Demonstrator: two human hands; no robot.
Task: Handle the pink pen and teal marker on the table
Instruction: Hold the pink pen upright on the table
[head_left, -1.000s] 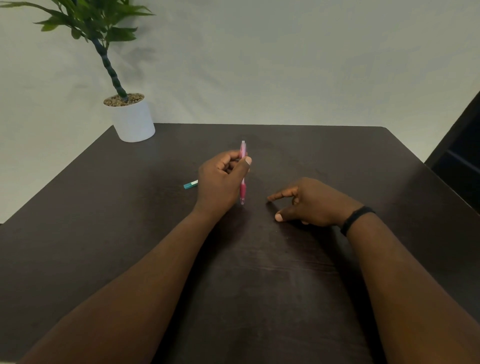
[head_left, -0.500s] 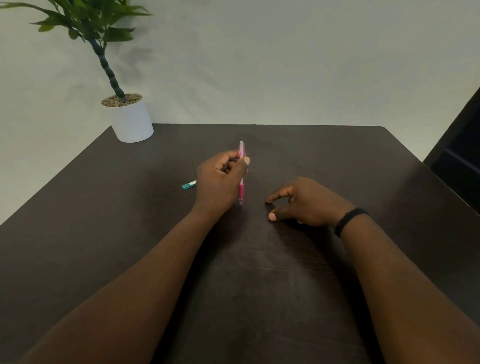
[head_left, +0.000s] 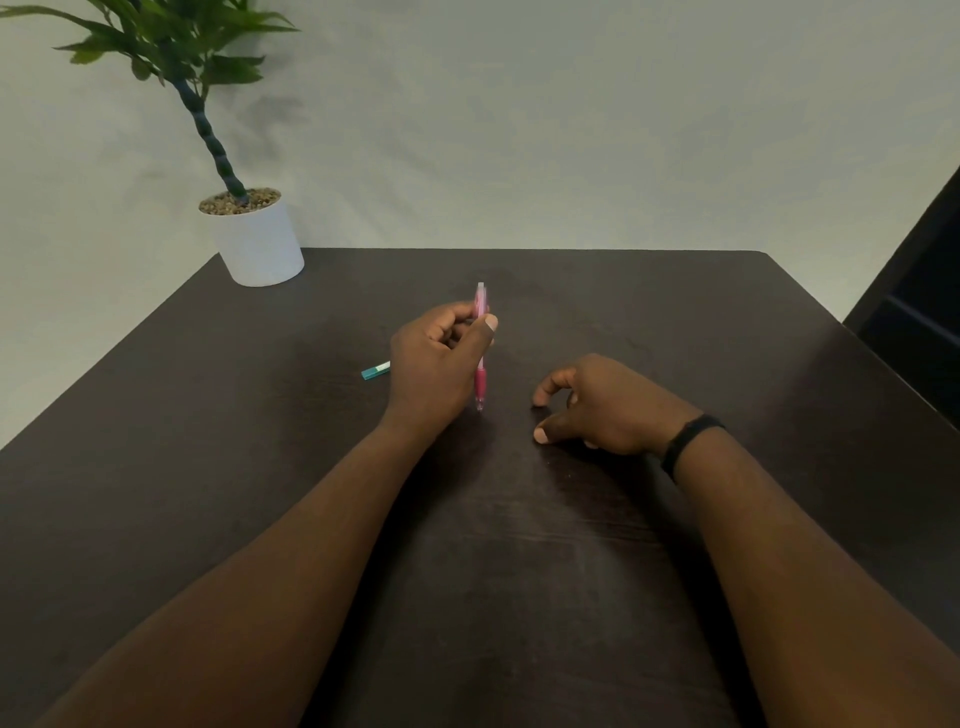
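from where i watched, the left hand (head_left: 434, 364) was curled around a slim translucent pink plastic pen (head_left: 480, 347), pinching its upper barrel between the thumb and the bent fingers (head_left: 457, 325). the pen stood close to upright over the middle of the dark brown wooden worktop (head_left: 519, 571), its clear cap end pointing away from me and its darker pink grip and tip reaching down near the surface; i could not tell whether the tip touched the wood. just left of that hand, a short teal marker with a white band (head_left: 375, 370) lay flat on the worktop, only its outer end showing past the knuckles, the rest hidden behind the hand.

the right hand (head_left: 608, 405) rested on the worktop to the right of the pen, near it but apart. its fingers were loosely curled, thumb and forefinger parted and holding nothing. a black band (head_left: 688, 444) circled that wrist.

at the far left corner of the worktop stood a round white pot (head_left: 260, 244) topped with pebbles, carrying a green leafy plant with a twisted stem (head_left: 208, 130), well apart from both hands. a pale wall (head_left: 571, 130) rose behind the worktop.
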